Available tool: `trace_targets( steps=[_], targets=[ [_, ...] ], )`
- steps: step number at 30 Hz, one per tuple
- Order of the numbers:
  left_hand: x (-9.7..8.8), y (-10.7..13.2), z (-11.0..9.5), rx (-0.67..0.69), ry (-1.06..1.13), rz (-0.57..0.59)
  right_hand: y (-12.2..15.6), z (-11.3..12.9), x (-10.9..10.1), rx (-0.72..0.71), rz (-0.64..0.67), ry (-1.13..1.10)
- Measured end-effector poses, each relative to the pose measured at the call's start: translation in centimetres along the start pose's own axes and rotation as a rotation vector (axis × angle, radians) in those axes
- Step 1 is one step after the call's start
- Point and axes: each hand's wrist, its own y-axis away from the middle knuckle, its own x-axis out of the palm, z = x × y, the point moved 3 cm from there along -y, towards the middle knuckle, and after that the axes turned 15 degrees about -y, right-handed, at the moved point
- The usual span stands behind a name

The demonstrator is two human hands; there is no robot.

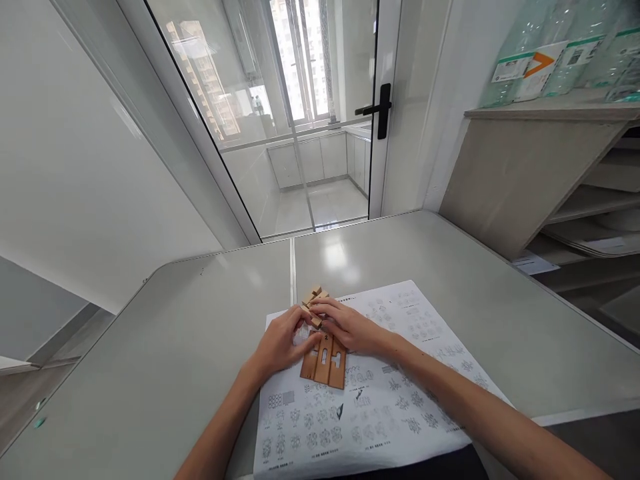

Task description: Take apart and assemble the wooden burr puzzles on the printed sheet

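A cluster of interlocked light wooden puzzle bars (314,301) rests on a printed instruction sheet (380,407) on the grey table (150,360). My left hand (281,343) grips the cluster from the left with fingers curled. From the right, my right hand (347,325) closes its fingers over the same cluster. Three flat notched wooden bars (324,363) lie side by side on the sheet just below my hands.
A glass door with a black handle (381,110) stands beyond the table's far edge. A wooden shelf unit (560,180) with papers and wrapped bottles (565,53) stands at the right. A seam (293,267) divides the tabletop.
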Motion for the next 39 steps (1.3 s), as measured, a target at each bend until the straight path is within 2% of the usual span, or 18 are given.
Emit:
trace_targets(
  steps=[4, 7, 9, 12, 15, 19, 24, 32, 39],
  targets=[
    [0.4, -0.2, 0.2, -0.025, -0.085, -0.171, -0.2, -0.3, -0.5, 0.007, -0.173, -0.057],
    [1.1, -0.4, 0.4, 0.022, -0.163, -0.128, -0.1, -1.3, -0.8, 0.045, -0.311, -0.016],
    [1.7, -0.6, 0.7, 0.058, -0.191, -0.054, -0.1, -1.7, -0.8, 0.073, -0.333, 0.015],
    [2.3, -1.0, 1.0, 0.091, -0.21, 0.035, 0.0, -2.0, -0.7, 0.104, -0.311, 0.042],
    [2.4, -1.4, 0.9, 0.112, -0.21, 0.062, 0.1, -1.9, -0.7, 0.116, -0.303, 0.063],
    [2.1, -1.5, 0.6, 0.1, -0.182, -0.022, 0.3, -1.8, -0.7, 0.117, -0.282, 0.096],
    [2.1, -1.3, 1.2, 0.002, -0.177, -0.168, 0.5, -1.6, -0.7, 0.13, -0.254, 0.1],
    [1.8, -1.2, 1.2, -0.04, -0.142, -0.214, 0.6, -1.3, -1.1, 0.15, -0.226, 0.128],
    [1.0, -0.9, 1.3, -0.092, -0.208, -0.251, 0.7, -0.8, -1.0, 0.122, -0.12, 0.117]
  ],
)
